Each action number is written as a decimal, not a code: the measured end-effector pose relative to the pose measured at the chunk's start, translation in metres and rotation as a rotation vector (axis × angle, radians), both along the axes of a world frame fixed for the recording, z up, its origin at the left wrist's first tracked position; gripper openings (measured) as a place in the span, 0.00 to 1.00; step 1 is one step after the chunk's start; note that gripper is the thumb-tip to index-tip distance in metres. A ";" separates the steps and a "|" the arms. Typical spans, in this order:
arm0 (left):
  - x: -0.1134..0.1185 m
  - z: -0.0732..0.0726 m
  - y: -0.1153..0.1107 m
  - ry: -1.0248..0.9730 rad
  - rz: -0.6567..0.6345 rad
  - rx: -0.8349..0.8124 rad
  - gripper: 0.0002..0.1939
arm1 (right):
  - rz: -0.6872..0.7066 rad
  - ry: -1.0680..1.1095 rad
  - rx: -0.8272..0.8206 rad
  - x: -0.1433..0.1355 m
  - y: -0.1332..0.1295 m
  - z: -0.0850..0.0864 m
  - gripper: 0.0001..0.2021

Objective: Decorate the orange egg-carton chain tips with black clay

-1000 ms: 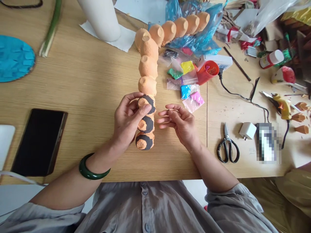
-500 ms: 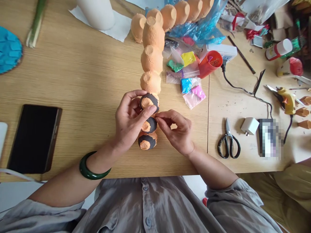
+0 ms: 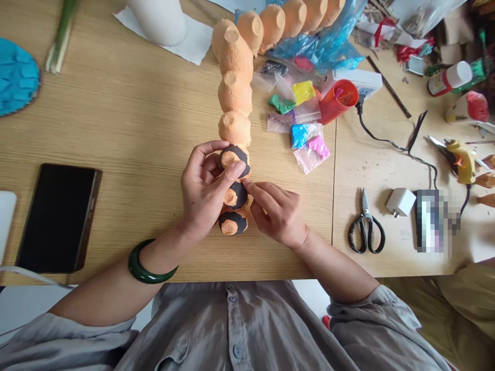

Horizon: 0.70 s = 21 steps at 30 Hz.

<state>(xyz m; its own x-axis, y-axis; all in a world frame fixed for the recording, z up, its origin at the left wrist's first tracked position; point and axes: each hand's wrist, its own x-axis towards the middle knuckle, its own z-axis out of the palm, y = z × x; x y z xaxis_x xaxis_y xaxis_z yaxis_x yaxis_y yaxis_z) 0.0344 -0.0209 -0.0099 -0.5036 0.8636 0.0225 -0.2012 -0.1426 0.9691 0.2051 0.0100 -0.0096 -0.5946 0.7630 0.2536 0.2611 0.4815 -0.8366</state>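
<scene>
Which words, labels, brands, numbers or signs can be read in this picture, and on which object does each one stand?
No text can be read here.
White-capped bottle: label too small and blurred to read.
Pixelated item: masked, nothing readable.
Table, just below the white charger: marks too faint to tell if they are writing.
Orange bumpy piece in the left hand: no lettering visible.

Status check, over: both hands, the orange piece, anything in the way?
Left hand gripping bumpy orange piece. Right hand at it, index finger between two black-patched bumps. Nothing seen blocking; scissors off right.
</scene>
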 end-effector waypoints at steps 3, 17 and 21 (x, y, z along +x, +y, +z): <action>0.000 0.000 0.000 0.027 0.003 0.019 0.23 | -0.099 0.157 -0.258 -0.003 -0.002 0.007 0.11; 0.001 0.003 -0.005 0.116 -0.054 0.057 0.25 | -0.065 0.346 -1.227 -0.011 0.013 0.018 0.25; 0.001 -0.001 -0.005 0.117 -0.085 0.019 0.26 | -0.043 0.365 -1.286 -0.010 0.015 0.018 0.22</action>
<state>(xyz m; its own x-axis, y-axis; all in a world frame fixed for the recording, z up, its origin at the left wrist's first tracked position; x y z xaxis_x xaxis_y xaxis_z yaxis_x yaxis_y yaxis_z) 0.0350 -0.0261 -0.0112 -0.4219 0.9019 0.0929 -0.0995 -0.1480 0.9840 0.1953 0.0246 0.0080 -0.6170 0.5940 -0.5162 -0.0779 -0.6988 -0.7111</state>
